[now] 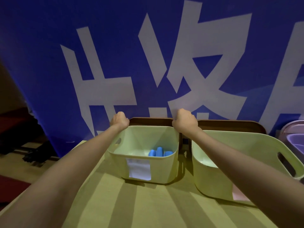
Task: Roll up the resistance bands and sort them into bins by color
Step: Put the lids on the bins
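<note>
Just below and between the two sets of fingers, in the small green bin point(143, 155), lie three rolled blue resistance bands point(159, 152), bunched against the near right corner of its floor; so, as I judge it, the blue sorting is at least partly done; no loose or unrolled band shows anywhere on the table point(131, 203), though much of the table lies outside the view. To the right of the right hand point(185, 120) stands a larger green bin point(246, 162) with a pink label at its near corner; the part of its floor that shows holds no band, and the forearm hides the rest; whether other colours remain to be rolled I cannot tell.

The left hand point(119, 120) sits at the far left corner of the small bin, its fingers point(120, 114) curled down behind the rim; the right hand sits at the far right corner, fingers likewise curled over; both look clamped on the rim, or perhaps on the brown tray point(151, 121) standing just behind it, and the view does not settle which. Neither hand holds a band. On the near wall of the small bin, well below the fingers, is a white label point(139, 169); farther right of the fingers a lilac tub point(294, 137) shows at the edge; behind everything hangs a blue banner point(148, 55) with white characters.
</note>
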The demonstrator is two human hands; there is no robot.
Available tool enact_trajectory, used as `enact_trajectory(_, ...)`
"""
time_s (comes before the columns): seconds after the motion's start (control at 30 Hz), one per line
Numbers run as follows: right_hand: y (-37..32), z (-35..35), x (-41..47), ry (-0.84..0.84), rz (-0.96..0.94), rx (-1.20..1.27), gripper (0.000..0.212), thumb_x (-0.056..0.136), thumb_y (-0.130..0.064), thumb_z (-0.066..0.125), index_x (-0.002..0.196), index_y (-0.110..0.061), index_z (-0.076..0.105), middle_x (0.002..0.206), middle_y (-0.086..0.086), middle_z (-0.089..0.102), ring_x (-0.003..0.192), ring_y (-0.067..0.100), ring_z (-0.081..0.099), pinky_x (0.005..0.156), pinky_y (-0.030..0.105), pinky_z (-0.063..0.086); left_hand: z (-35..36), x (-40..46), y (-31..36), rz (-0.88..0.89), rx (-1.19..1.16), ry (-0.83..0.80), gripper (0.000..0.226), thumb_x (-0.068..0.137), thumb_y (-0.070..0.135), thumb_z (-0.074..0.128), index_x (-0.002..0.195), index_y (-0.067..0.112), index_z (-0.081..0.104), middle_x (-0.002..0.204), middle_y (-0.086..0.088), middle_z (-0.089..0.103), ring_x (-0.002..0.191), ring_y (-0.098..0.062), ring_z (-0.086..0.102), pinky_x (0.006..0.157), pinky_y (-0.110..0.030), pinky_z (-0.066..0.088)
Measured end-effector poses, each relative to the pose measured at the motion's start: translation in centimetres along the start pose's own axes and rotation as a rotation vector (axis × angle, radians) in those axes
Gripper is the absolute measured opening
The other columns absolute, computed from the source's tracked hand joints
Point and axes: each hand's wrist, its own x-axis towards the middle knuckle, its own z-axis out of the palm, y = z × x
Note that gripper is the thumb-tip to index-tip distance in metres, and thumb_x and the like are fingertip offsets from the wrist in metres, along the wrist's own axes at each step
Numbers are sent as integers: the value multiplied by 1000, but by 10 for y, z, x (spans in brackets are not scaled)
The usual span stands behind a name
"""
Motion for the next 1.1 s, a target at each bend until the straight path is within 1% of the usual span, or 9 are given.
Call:
enact_trajectory(0.07,-1,3,0,13,-12,-49,15,91,-2,56,105,-7,57,91,9,58,91,29,63,80,41,57,3,0,-3,15,-4,-11,16,96,5,51,91,0,65,85,-15,62,81,-29,60,62,-36,48)
enact_trajectory(0.13,-1,6,0,27,-37,-100,17,92,-1,56,108,-7,58,99,12,62,94,30,63,83,41,56,7,1,-6,47,-46,4,16,95,3,54,100,4,69,100,-14,67,95,-30,62,79,-40,55)
enact_trajectory(0.23,2,9,0,50,-90,-201,20,94,-2,55,112,-8,58,103,12,63,94,29,63,82,38,56,10,-1,-11,68,-141,41,17,94,8,58,107,10,69,111,-10,67,104,-28,60,88,-39,53)
enact_trajectory(0.5,0,12,1,92,-134,-323,15,93,-2,55,106,-10,59,97,9,63,87,27,63,78,38,55,-2,-9,-13,79,-344,127,19,95,9,57,108,8,70,113,-11,66,108,-26,59,94,-35,50)
enact_trajectory(0.6,3,12,2,87,-146,-237,9,95,-12,55,103,-10,60,95,8,63,85,25,62,73,37,55,-14,-11,-10,66,-413,166,19,95,11,57,109,8,69,111,-11,66,104,-26,61,94,-37,52)
enact_trajectory(0.7,3,10,5,26,-120,-76,17,96,-25,55,101,-10,62,91,6,63,82,23,62,72,38,57,-30,-12,-9,69,-446,228,19,95,13,57,109,8,70,111,-10,67,103,-25,62,92,-36,53)
enact_trajectory(0.8,-2,5,7,-61,-167,16,25,95,-36,57,98,-11,59,88,4,62,79,19,61,67,32,53,-44,-13,-8,82,-454,284,20,95,13,57,110,8,70,112,-10,68,104,-25,63,92,-36,53)
enact_trajectory(0.93,-9,-6,8,-38,-211,84,21,99,-24,50,110,-9,61,100,6,65,89,20,63,78,33,55,-62,-19,-2,122,-466,322,22,96,13,56,113,7,68,113,-10,67,105,-24,62,86,-27,49)
enact_trajectory(1.1,-15,-31,-1,70,-233,93,22,101,-18,47,113,-9,63,103,9,67,89,21,64,78,36,56,-84,-33,3,161,-506,332,21,97,13,55,113,7,68,112,-10,67,106,-22,61,87,-26,48)
